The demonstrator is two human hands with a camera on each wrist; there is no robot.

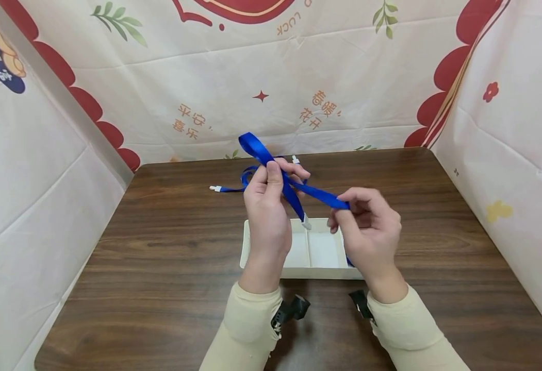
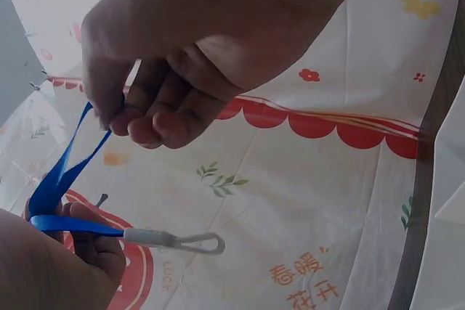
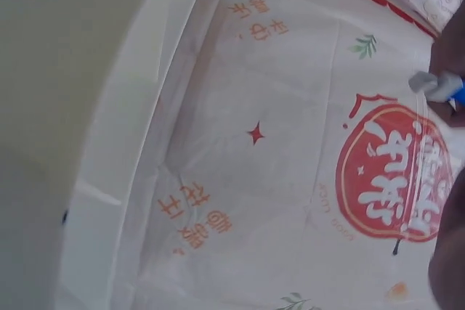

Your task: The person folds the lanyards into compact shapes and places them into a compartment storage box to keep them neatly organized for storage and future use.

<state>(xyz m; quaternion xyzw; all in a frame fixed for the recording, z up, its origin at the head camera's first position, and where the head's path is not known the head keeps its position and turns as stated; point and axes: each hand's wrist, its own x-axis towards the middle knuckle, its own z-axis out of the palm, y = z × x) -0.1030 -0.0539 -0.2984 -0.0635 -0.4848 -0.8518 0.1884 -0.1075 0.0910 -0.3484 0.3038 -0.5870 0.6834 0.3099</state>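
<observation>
A blue lanyard (image 1: pixel 319 195) is stretched in the air between both hands. My left hand (image 1: pixel 267 211) pinches it between thumb and fingers, with a folded loop rising above the grip. One strap end hangs below that hand and carries a white clip (image 2: pixel 174 239), also visible as a pale clip (image 3: pixel 436 86) in the right wrist view. My right hand (image 1: pixel 370 221) pinches another part of the strap, to the right and a little lower. A second blue lanyard (image 1: pixel 233 190) lies on the table behind my left hand, partly hidden, with white clips (image 1: pixel 215 189) at its ends.
Beneath the hands stands a cream divided tray (image 1: pixel 322 273) on the brown wooden table (image 1: pixel 159 247). A bit of blue strap (image 1: pixel 349 262) shows at its right, mostly covered by my right hand. Printed cloth walls (image 1: pixel 233 77) enclose the back and sides.
</observation>
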